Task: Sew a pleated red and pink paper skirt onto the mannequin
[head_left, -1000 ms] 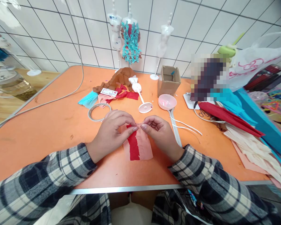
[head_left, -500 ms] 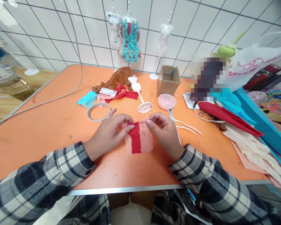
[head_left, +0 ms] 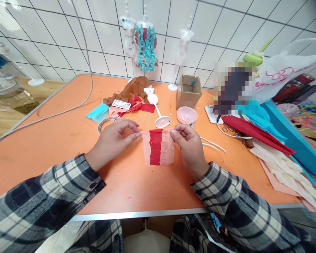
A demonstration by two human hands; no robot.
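Observation:
A pink piece of crepe paper point(head_left: 168, 151) with a red stripe point(head_left: 155, 151) down its middle is stretched between my hands, just above the orange table. My left hand point(head_left: 116, 140) pinches its upper left corner between thumb and forefinger. At the upper right corner, my right hand point(head_left: 185, 144) pinches it with fingers curled. The top edge looks narrowly folded or gathered. Beyond the paper a small white dress-form stand point(head_left: 159, 110) lies tipped over. A roll of tape point(head_left: 102, 125) lies behind my left hand, partly hidden by it.
Crumpled brown paper point(head_left: 137, 88), a pink bowl point(head_left: 187, 115) and a cardboard box point(head_left: 189, 92) stand farther back. White cords point(head_left: 213, 144) lie right of my right hand. Folded red paper point(head_left: 258, 133) and a blue tray point(head_left: 292, 137) occupy the right side. Small dress forms point(head_left: 145, 45) stand by the tiled wall.
My left hand has slid left from the red stripe to the paper's left corner. The top edge is now spread wide, and the paper has risen slightly.

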